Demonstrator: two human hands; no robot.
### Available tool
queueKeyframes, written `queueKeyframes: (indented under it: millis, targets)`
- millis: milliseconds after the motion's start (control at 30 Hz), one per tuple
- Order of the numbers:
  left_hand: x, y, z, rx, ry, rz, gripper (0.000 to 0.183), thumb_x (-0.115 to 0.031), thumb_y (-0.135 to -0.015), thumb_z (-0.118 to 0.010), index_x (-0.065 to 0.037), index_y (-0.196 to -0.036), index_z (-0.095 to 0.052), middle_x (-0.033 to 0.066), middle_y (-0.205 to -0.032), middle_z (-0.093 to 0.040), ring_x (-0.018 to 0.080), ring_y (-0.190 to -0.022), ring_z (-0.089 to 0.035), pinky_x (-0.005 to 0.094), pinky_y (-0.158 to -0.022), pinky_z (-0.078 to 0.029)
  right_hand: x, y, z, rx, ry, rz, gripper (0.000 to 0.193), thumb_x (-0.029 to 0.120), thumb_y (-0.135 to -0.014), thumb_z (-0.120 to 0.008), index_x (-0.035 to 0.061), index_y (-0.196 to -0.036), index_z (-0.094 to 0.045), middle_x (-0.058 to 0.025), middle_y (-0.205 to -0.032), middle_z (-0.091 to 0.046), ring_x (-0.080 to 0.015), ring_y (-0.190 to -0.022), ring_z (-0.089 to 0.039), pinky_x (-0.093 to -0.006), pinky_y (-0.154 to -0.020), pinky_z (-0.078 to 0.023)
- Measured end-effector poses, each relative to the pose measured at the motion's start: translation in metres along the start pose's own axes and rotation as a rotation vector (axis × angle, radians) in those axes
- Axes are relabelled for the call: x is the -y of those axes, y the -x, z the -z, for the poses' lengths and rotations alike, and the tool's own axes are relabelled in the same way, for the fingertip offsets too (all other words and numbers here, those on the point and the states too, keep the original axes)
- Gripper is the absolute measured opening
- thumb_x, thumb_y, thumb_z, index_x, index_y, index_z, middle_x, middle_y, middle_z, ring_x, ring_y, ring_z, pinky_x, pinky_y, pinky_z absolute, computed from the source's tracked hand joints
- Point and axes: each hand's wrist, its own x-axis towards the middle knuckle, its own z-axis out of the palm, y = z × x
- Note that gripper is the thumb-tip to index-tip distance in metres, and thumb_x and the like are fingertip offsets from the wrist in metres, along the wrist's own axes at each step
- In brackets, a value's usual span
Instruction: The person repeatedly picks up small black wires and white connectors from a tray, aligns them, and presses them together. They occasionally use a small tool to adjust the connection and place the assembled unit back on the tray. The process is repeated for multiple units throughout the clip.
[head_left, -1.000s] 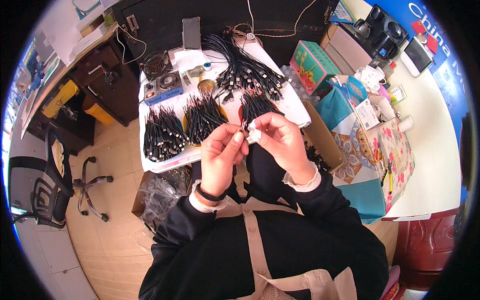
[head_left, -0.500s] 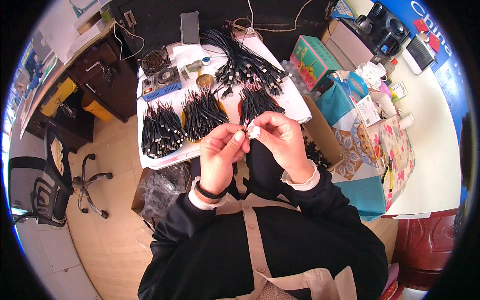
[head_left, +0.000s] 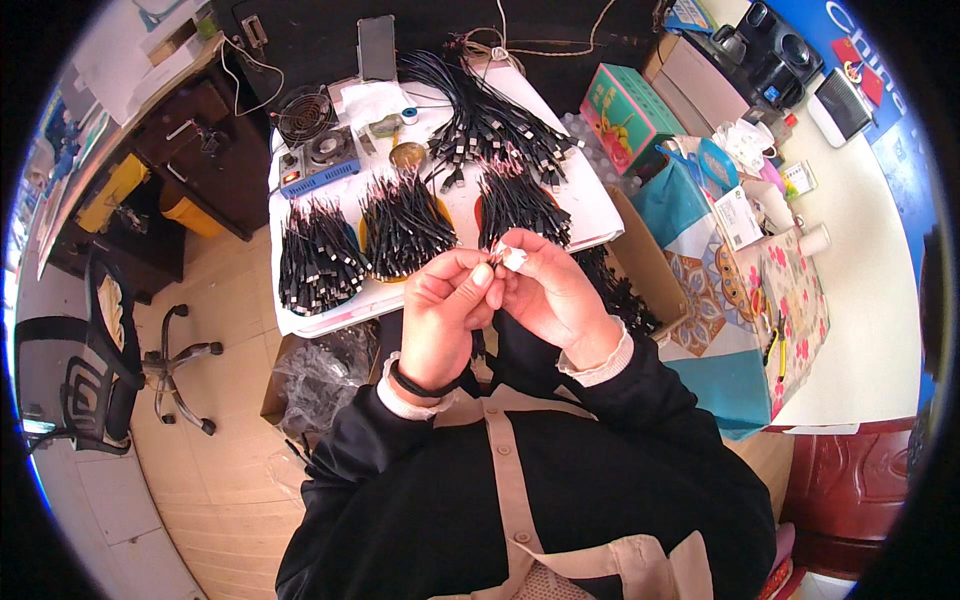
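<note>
My left hand (head_left: 440, 315) and my right hand (head_left: 558, 305) meet over my lap, just in front of the white table (head_left: 385, 312). Both are closed in a pinch on the thin wire end of a cable (head_left: 494, 257); most of it is hidden by the fingers. A white wrap (head_left: 514, 258), perhaps tape, covers a fingertip of my right hand. Beyond my hands lie black USB cables with bare reddish wire ends, in a left pile (head_left: 320, 262), a middle pile (head_left: 408, 228) and a right pile (head_left: 524, 208). A longer cable bundle (head_left: 490, 125) spreads behind them.
At the table's back left sit a blue device (head_left: 320, 178) with a fan, a round tin (head_left: 407, 155) and a propped phone (head_left: 377, 48). A cardboard box (head_left: 655, 270) with cables stands right of the table. Plastic bags (head_left: 325, 375) lie below left; an office chair (head_left: 175, 370) stands farther left.
My right hand has turned slightly, its index finger curling more over the pinch point. My left hand keeps nearly the same place and grip. The view has shifted a little.
</note>
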Motion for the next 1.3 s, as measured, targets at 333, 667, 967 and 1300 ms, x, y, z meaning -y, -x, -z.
queueKeyframes:
  millis: [333,667,967,1300]
  targets:
    - [0.001,-0.005,0.015,0.099,-0.443,0.086,0.016,-0.012,-0.097,-0.056,0.0,-0.096,-0.067,-0.0023,-0.072,-0.06,0.0017,-0.061,-0.046,0.0157,-0.055,-0.035,0.021,-0.009,0.023,0.062,-0.031,-0.32,0.015,0.01,-0.092,-0.061,0.0019,-0.105,-0.058,-0.003,-0.092,-0.061,-0.0128,-0.082,-0.06,-0.0275,-0.076,-0.052]
    - [0.006,-0.026,0.034,0.003,-0.216,0.125,0.016,-0.011,-0.096,-0.056,0.002,-0.094,-0.065,-0.0003,-0.07,-0.058,0.002,-0.054,-0.039,0.0173,-0.048,-0.026,0.164,-0.226,0.212,-0.666,1.971,0.296,0.024,0.023,-0.077,-0.068,0.0015,-0.088,-0.071,-0.0207,-0.09,-0.069,-0.0368,-0.086,-0.067,-0.0428,-0.079,-0.053]
    - [-0.006,-0.03,0.048,-0.049,-0.297,0.069,0.015,-0.011,-0.098,-0.054,0.001,-0.096,-0.064,0.0015,-0.072,-0.059,0.0039,-0.057,-0.044,0.0168,-0.051,-0.031,0.164,-0.272,0.24,-0.725,2.017,0.192,0.021,0.016,-0.072,-0.067,0.0008,-0.086,-0.072,-0.022,-0.089,-0.068,-0.0387,-0.086,-0.066,-0.0445,-0.079,-0.053]
    - [-0.025,-0.069,0.025,0.063,0.017,-0.011,0.014,-0.01,-0.101,-0.044,-0.004,-0.102,-0.056,0.0168,-0.129,-0.055,0.0311,-0.119,-0.055,0.0447,-0.095,-0.051,0.101,-0.072,0.041,-0.009,1.191,0.23,0.011,0.009,-0.088,-0.064,0.0056,-0.086,-0.054,-0.0003,-0.078,-0.06,-0.005,-0.07,-0.054,-0.0221,-0.059,-0.044]
